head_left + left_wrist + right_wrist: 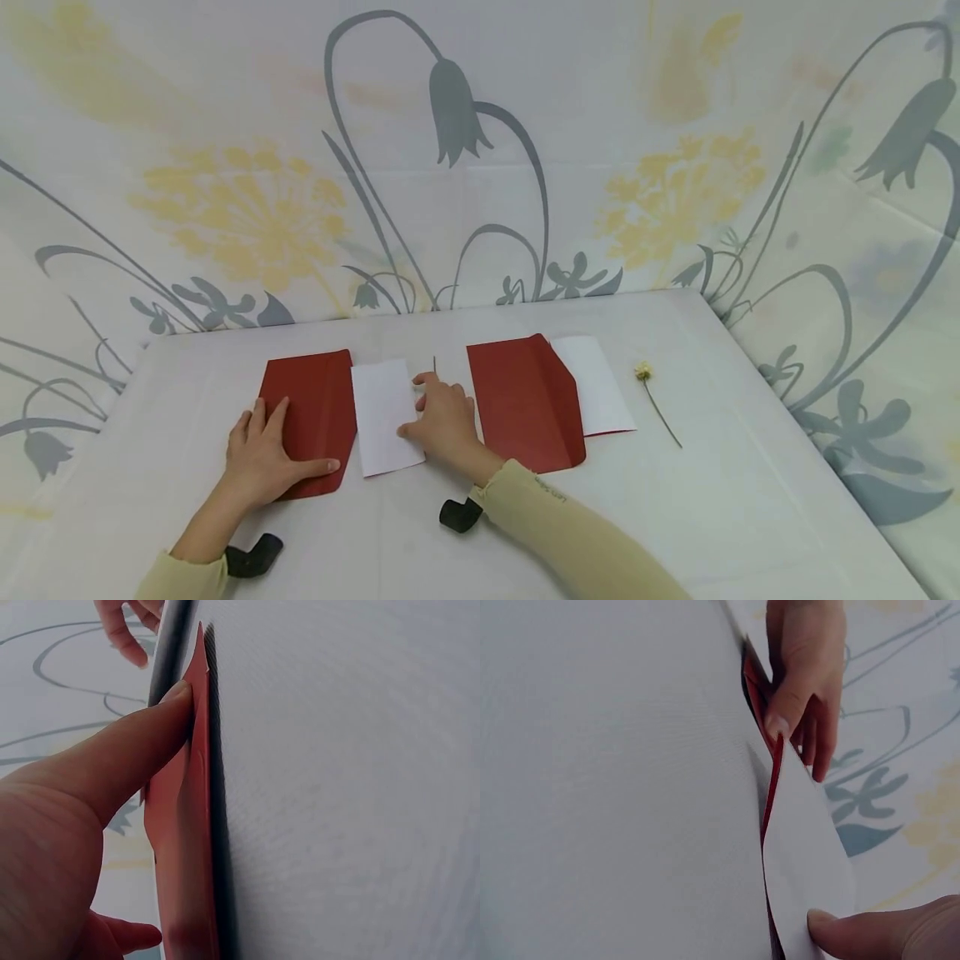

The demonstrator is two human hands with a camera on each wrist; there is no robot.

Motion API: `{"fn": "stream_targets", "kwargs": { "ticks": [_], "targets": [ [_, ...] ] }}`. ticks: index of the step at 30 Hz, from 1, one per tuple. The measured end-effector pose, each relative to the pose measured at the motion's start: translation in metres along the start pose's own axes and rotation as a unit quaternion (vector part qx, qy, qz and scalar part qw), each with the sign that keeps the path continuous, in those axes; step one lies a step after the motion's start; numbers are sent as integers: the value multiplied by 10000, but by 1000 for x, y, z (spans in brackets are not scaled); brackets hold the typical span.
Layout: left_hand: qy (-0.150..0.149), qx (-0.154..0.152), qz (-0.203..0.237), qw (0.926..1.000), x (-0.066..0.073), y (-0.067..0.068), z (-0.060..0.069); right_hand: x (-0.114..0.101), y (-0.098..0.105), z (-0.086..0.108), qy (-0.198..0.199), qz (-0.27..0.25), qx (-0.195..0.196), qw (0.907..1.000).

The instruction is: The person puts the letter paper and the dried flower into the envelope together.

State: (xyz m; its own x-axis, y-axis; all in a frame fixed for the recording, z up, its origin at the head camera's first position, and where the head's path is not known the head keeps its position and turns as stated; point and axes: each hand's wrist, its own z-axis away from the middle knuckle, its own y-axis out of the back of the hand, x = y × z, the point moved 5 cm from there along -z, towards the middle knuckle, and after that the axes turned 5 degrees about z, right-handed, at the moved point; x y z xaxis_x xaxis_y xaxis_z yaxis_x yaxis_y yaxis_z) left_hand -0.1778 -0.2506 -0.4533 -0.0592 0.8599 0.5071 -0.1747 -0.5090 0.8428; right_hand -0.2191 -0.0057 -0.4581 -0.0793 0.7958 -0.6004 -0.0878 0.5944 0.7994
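My left hand [262, 462] lies spread over the left red envelope [318, 417] in the head view, its thumb resting on the flap side. In the left wrist view that thumb presses near the raised edge of the red envelope [184, 855]. Just right of this envelope lies a white card [382, 417] with a red underside. My right hand [448, 425] holds its right edge, thumb on top and the other fingers bent. The right wrist view shows the thumb on the curved white card [802, 847]. A thin stem [434, 364] sticks out behind the right hand; its rest is hidden.
Right of my right hand lies a second red envelope [521, 404], overlapping another white card [596, 387]. Farther right is a small pale-yellow flower [643, 372] on a thin stem. A white cloth covers the table [720, 517], and a floral-patterned cloth [480, 200] hangs behind.
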Motion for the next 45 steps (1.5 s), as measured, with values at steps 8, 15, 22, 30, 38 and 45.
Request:
{"fn": "stream_targets", "kwargs": {
  "ticks": [8, 15, 22, 30, 38, 45],
  "targets": [
    [59, -3, 42, 10000, 0, 2, 1, -3, -2, -4, -123, -153, 118, 9997],
    [73, -1, 112, 9999, -2, 0, 2, -9, -6, 0, 106, 203, 182, 9996],
    [67, 25, 146, 9999, -3, -2, 1, -2, 0, -7, -113, -582, 45, 9982],
    [-25, 42, 4, 10000, 1, 3, 3, 6, 12, -11, -660, -1919, -547, 9777],
    [-391, 191, -172, 9989, 9, 6, 3, 11, 33, -1, -405, -3101, -153, 9497],
    [-783, -96, -435, 9959, 15, 2, 2, 17, 41, 4, -321, -3381, 145, 9405]
  ]
}}
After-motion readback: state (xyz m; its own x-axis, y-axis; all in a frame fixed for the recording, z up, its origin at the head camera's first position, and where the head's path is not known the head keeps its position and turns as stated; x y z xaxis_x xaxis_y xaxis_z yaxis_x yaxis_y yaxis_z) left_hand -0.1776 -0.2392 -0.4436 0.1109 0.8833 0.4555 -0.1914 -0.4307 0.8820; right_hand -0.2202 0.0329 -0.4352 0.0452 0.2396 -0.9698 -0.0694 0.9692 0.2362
